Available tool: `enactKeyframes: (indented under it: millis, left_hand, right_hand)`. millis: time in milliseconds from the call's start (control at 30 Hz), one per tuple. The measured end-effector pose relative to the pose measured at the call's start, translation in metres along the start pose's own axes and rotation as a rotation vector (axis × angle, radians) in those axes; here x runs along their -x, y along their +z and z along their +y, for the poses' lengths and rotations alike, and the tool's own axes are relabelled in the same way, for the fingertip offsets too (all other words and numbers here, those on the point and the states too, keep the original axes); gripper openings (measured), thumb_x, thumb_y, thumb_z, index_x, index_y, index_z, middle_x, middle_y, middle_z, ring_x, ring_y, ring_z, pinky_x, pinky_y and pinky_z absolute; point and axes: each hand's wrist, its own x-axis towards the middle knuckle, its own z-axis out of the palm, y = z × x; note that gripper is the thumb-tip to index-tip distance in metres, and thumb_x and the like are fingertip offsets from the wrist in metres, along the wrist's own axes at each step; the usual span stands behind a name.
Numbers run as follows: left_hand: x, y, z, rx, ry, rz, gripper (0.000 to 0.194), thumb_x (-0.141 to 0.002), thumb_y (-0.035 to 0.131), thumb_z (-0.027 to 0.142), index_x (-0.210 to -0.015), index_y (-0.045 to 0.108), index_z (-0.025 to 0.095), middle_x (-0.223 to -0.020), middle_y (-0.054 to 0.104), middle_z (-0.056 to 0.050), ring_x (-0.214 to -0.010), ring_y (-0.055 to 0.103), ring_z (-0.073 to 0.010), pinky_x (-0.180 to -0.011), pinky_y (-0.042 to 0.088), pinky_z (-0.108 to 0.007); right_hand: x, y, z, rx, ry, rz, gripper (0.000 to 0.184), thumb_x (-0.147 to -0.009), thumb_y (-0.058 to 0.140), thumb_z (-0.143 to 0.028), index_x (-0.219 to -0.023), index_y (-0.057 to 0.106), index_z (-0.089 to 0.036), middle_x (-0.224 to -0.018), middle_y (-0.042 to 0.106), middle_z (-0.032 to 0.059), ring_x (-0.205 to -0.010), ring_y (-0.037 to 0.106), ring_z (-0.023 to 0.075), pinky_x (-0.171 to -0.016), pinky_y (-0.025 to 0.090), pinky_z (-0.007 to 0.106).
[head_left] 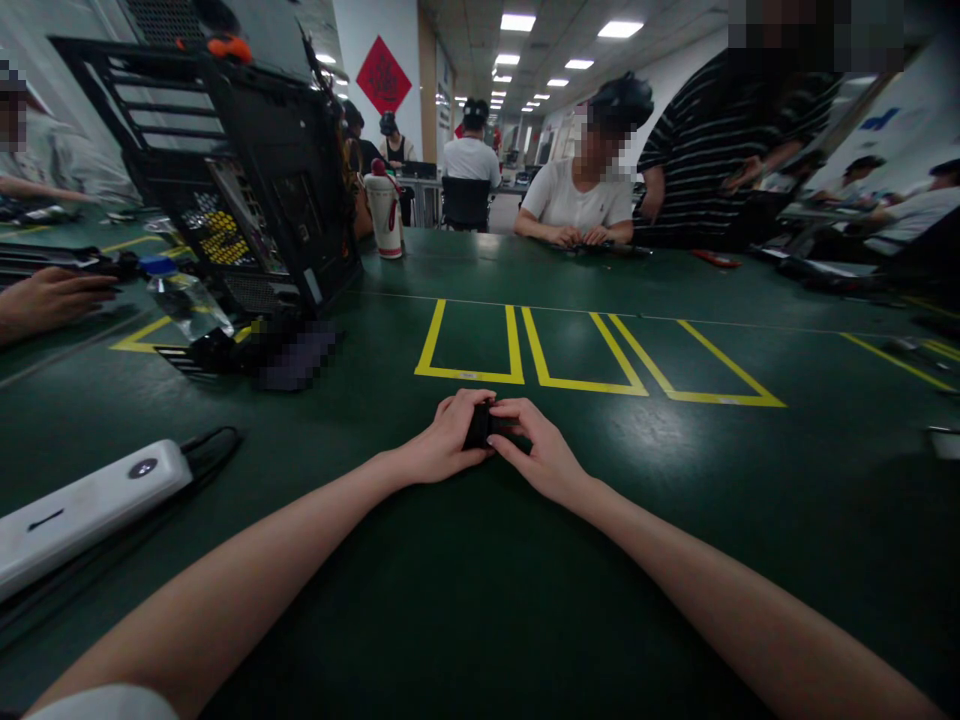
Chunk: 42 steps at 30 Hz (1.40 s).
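Both hands meet at the middle of the dark green table, around a small black block-like object. My left hand is closed on its left side, fingers over the far edge and thumb along the near edge. From the right, my right hand pinches the same object between thumb and fingers. What kind of thing it is I cannot make out, as the fingers cover much of it. Just beyond the hands, yellow tape outlines mark the table.
A black computer case stands at the left, with a water bottle and a paper cup near it. A white power strip lies at the near left. Across the table sits a person in white; another person's hand shows at left.
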Motion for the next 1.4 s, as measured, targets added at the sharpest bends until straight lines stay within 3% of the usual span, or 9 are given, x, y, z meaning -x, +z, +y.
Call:
enactKeyframes:
  millis: [133, 400, 733, 967, 1400]
  left_hand:
    - [0.0001, -0.0017, 0.0013, 0.002, -0.020, -0.023, 0.061, -0.077, 0.057, 0.020, -0.127, 0.022, 0.026, -0.125, 0.037, -0.009, -0.119, 0.037, -0.0272, -0.101, 0.029, -0.049]
    - [0.0000, -0.0013, 0.0006, 0.016, -0.023, -0.019, 0.064, -0.075, 0.058, 0.018, -0.127, 0.022, 0.026, -0.126, 0.036, -0.009, -0.120, 0.036, -0.0281, -0.101, 0.028, -0.050]
    - [-0.0010, -0.0015, 0.0022, 0.002, -0.018, -0.014, 0.061, -0.076, 0.057, 0.022, -0.126, 0.023, 0.025, -0.125, 0.037, -0.009, -0.119, 0.037, -0.0279, -0.100, 0.028, -0.050]
    - [-0.0008, 0.0028, -0.0028, -0.010, 0.002, 0.017, 0.062, -0.075, 0.058, 0.021, -0.126, 0.024, 0.026, -0.124, 0.037, -0.008, -0.119, 0.037, -0.0271, -0.102, 0.027, -0.047]
    - [0.0005, -0.0037, 0.0029, 0.008, -0.021, -0.049, 0.062, -0.077, 0.057, 0.020, -0.127, 0.021, 0.026, -0.127, 0.035, -0.009, -0.120, 0.036, -0.0265, -0.102, 0.029, -0.048]
  right_hand:
    - [-0.0008, -0.0001, -0.0014, 0.010, 0.013, -0.007, 0.035, -0.083, 0.051, -0.019, -0.116, 0.042, -0.025, -0.113, 0.048, 0.0053, -0.103, 0.052, 0.0201, -0.088, 0.049, 0.043]
    - [0.0013, -0.0002, -0.0029, 0.053, -0.028, -0.015, 0.033, -0.079, 0.054, -0.017, -0.109, 0.044, -0.025, -0.119, 0.042, 0.0055, -0.109, 0.049, 0.0214, -0.091, 0.048, 0.045]
    - [0.0005, 0.0004, -0.0013, 0.029, -0.050, 0.021, 0.018, -0.083, 0.050, -0.021, -0.101, 0.050, -0.025, -0.112, 0.046, 0.0054, -0.106, 0.051, 0.0214, -0.088, 0.048, 0.046]
    - [-0.0018, 0.0018, -0.0004, 0.055, -0.013, 0.031, 0.033, -0.081, 0.052, -0.018, -0.112, 0.044, -0.025, -0.111, 0.046, 0.0064, -0.102, 0.051, 0.0214, -0.087, 0.049, 0.044]
    - [0.0035, 0.0023, -0.0006, 0.136, -0.046, -0.019, 0.029, -0.078, 0.052, -0.018, -0.105, 0.043, -0.024, -0.120, 0.040, 0.0075, -0.110, 0.048, 0.0251, -0.086, 0.050, 0.047]
